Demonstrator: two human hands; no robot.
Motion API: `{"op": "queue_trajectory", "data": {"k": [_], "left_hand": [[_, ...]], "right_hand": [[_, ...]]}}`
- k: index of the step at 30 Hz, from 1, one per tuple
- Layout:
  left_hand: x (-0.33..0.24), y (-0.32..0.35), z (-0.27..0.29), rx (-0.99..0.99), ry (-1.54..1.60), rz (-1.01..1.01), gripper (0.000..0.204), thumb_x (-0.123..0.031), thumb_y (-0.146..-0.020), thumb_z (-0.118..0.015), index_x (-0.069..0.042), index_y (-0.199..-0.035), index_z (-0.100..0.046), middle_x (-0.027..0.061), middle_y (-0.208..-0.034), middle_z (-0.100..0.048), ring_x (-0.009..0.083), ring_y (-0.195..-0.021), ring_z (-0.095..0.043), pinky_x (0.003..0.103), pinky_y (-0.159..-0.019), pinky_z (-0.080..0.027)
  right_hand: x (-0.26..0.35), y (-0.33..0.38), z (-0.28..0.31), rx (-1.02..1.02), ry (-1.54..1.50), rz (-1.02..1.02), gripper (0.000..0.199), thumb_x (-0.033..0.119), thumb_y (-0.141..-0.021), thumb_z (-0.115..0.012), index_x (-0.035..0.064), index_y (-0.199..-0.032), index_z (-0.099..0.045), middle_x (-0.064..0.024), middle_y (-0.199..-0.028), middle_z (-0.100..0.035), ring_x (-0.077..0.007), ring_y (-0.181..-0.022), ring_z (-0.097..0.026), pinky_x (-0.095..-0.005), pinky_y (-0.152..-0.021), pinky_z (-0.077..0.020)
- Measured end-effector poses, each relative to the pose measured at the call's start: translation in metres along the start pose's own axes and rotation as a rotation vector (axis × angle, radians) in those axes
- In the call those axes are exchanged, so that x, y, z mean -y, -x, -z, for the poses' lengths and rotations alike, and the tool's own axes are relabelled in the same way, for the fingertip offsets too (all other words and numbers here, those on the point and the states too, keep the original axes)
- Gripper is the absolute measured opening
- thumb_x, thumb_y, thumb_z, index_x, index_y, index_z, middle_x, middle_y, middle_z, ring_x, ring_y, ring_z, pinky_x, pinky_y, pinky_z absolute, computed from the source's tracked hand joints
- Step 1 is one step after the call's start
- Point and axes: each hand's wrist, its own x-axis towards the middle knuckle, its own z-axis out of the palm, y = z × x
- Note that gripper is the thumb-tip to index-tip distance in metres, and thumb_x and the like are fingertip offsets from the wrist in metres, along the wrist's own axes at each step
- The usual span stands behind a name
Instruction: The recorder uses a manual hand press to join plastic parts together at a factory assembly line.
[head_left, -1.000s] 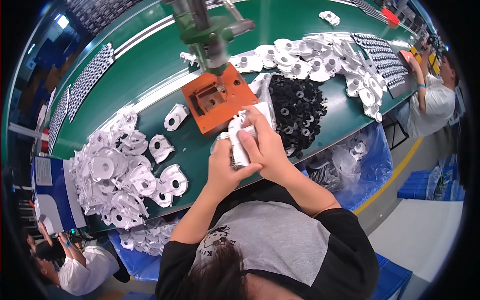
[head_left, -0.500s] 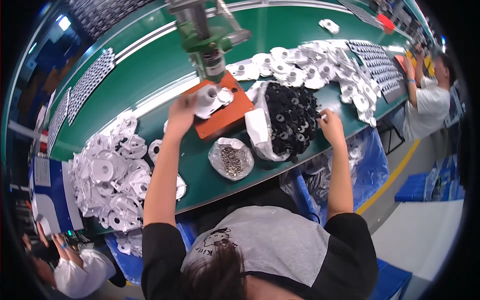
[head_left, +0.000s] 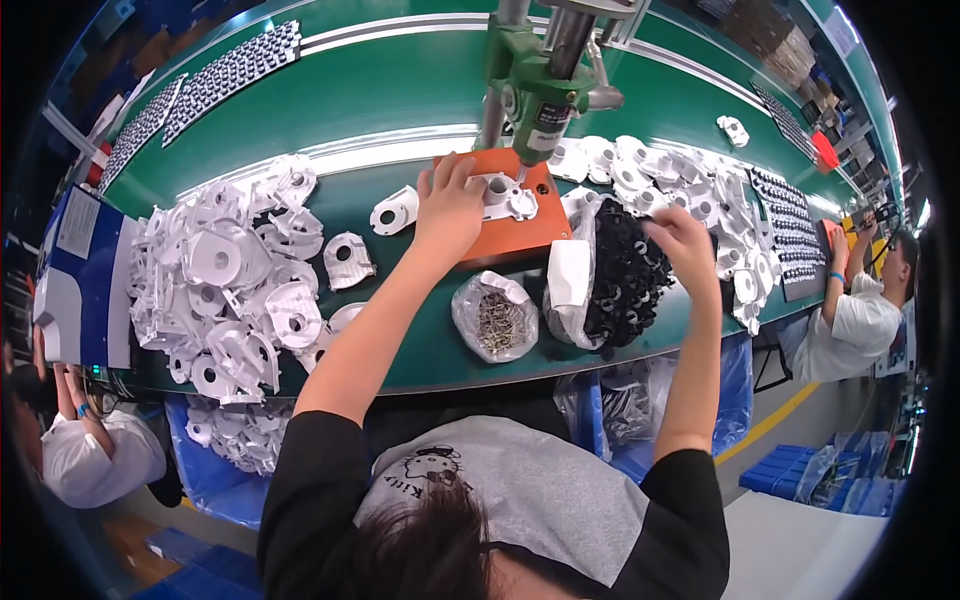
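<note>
A white plastic part (head_left: 497, 188) with a round collar lies on an orange block (head_left: 515, 240), under the tip of a green press (head_left: 545, 95). My left hand (head_left: 450, 205) rests on the block at this part's left side, fingers stretched and slightly apart. My right hand (head_left: 685, 245) hovers at the right edge of a plastic bag of small black parts (head_left: 630, 280). Its fingers are curled together, and whatever is between them is hidden. A clear bag of small metal pins or screws (head_left: 496, 322) sits in front of the block.
White plastic parts are heaped at left (head_left: 215, 265), with loose ones beside them; more parts (head_left: 690, 185) lie at right. A white box-shaped piece (head_left: 569, 272) leans on the black parts' bag. Blue bins (head_left: 735, 385) stand below the table edge. A co-worker (head_left: 865, 310) sits at right.
The view has swung, shifting the table scene. My left hand, blurred beside the white part before, now lies still on the block. My right hand has lifted slightly, staying by the black parts.
</note>
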Motion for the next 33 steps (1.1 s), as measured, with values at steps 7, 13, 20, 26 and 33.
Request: {"op": "queue_trajectory", "data": {"k": [7, 13, 20, 26, 33], "left_hand": [[-0.004, 0.01, 0.001, -0.021, 0.103, -0.047, 0.028, -0.013, -0.081, -0.054, -0.002, -0.106, -0.058, 0.0109, -0.121, -0.055, 0.0247, -0.118, -0.049, 0.046, -0.099, -0.034], [-0.004, 0.011, 0.002, -0.04, 0.125, -0.011, 0.025, -0.013, -0.086, -0.05, -0.005, -0.108, -0.058, 0.01, -0.121, -0.056, 0.0253, -0.116, -0.049, 0.048, -0.094, -0.038], [-0.003, 0.012, -0.002, -0.032, 0.143, 0.018, 0.027, -0.014, -0.086, -0.05, -0.006, -0.11, -0.058, 0.0088, -0.122, -0.056, 0.0237, -0.117, -0.049, 0.049, -0.094, -0.038], [-0.004, 0.012, -0.001, -0.005, 0.132, 0.02, 0.025, -0.014, -0.085, -0.051, -0.006, -0.106, -0.06, 0.0089, -0.123, -0.055, 0.0215, -0.12, -0.048, 0.052, -0.096, -0.035], [-0.007, 0.009, 0.0, 0.008, 0.087, 0.022, 0.027, -0.016, -0.087, -0.05, -0.008, -0.111, -0.058, 0.0059, -0.124, -0.054, 0.0203, -0.118, -0.048, 0.049, -0.096, -0.038]], "right_hand": [[0.033, -0.096, -0.107, 0.503, -0.133, 0.093, 0.023, 0.021, -0.082, -0.062, 0.0026, -0.096, -0.064, -0.0075, -0.089, -0.06, -0.0183, -0.085, -0.056, -0.0307, -0.081, -0.0433], [0.009, -0.132, -0.115, 0.697, -0.175, 0.233, 0.017, 0.004, -0.084, -0.057, 0.0011, -0.1, -0.06, -0.0064, -0.091, -0.063, -0.0142, -0.086, -0.058, -0.0289, -0.08, -0.046], [0.032, -0.121, -0.108, 0.669, -0.25, 0.01, 0.008, 0.004, -0.082, -0.059, 0.0028, -0.09, -0.058, -0.0017, -0.09, -0.06, -0.0119, -0.086, -0.054, -0.0266, -0.083, -0.0434], [0.023, -0.123, -0.12, 0.717, -0.181, 0.089, 0.008, 0.009, -0.084, -0.061, 0.0031, -0.085, -0.055, 0.0, -0.083, -0.058, -0.0087, -0.081, -0.052, -0.0238, -0.078, -0.0416], [0.023, -0.107, -0.123, 0.449, -0.009, 0.1, 0.02, 0.018, -0.076, -0.068, 0.0011, -0.084, -0.058, -0.0059, -0.073, -0.053, -0.0187, -0.071, -0.053, -0.0307, -0.064, -0.0429]]}}
